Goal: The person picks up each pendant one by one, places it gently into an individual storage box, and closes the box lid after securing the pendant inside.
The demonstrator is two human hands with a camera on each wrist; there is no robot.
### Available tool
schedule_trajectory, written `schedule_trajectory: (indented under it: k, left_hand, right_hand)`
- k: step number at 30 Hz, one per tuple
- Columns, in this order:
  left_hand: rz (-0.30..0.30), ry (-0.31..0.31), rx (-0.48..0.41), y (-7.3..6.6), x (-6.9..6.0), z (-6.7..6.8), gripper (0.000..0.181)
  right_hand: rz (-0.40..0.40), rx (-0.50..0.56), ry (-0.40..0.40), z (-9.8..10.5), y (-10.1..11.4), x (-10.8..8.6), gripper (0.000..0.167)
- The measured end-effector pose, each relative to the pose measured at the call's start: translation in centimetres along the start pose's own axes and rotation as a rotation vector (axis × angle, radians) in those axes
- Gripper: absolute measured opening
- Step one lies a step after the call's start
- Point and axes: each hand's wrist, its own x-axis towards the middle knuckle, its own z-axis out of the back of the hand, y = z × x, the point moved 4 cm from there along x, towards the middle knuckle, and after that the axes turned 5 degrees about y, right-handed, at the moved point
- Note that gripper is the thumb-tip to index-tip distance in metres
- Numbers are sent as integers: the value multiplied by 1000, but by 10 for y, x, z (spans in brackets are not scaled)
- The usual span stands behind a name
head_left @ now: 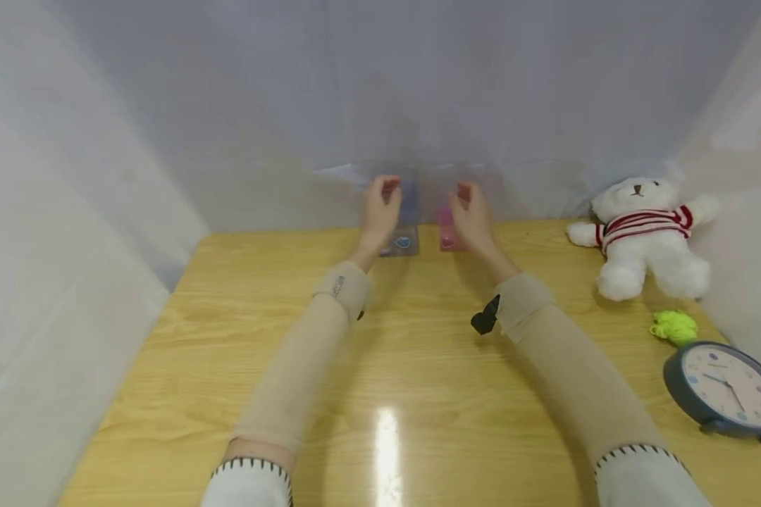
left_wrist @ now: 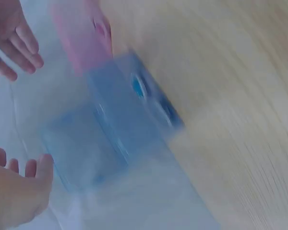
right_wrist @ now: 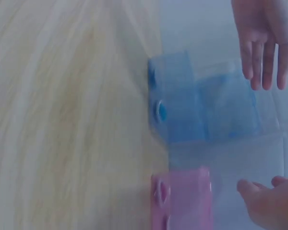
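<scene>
Two see-through plastic cases stand side by side at the back edge of the table, a blue case (head_left: 401,243) on the left and a pink case (head_left: 447,239) on the right. Each has small oval fittings on its front; in the left wrist view the blue case (left_wrist: 122,96) has a clear flap or lid spread behind it. My left hand (head_left: 380,215) hovers by the blue case, fingers loose and holding nothing. Beside the pink case (right_wrist: 182,199) is my right hand (head_left: 475,218), likewise with relaxed fingers and nothing in them. Motion blurs the wrist views.
A white teddy bear (head_left: 647,243) in a striped sweater sits at the back right. Below it lie a yellow-green bundle (head_left: 674,326) and a round clock (head_left: 726,387). A pale sheet (head_left: 279,105) hangs behind the wooden table (head_left: 260,317).
</scene>
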Motion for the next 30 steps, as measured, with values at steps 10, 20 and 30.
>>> schedule_trajectory:
  k: [10, 20, 30]
  left_hand:
    - [271, 59, -64, 47, -2, 22, 51]
    - [224, 70, 27, 54, -8, 18, 39]
    - [209, 126, 223, 60, -17, 3, 32]
  right_hand:
    - [-70, 30, 234, -53, -2, 11, 68]
    - [-107, 9, 172, -60, -8, -2, 52]
    - [-139, -58, 125, -66, -31, -13, 49]
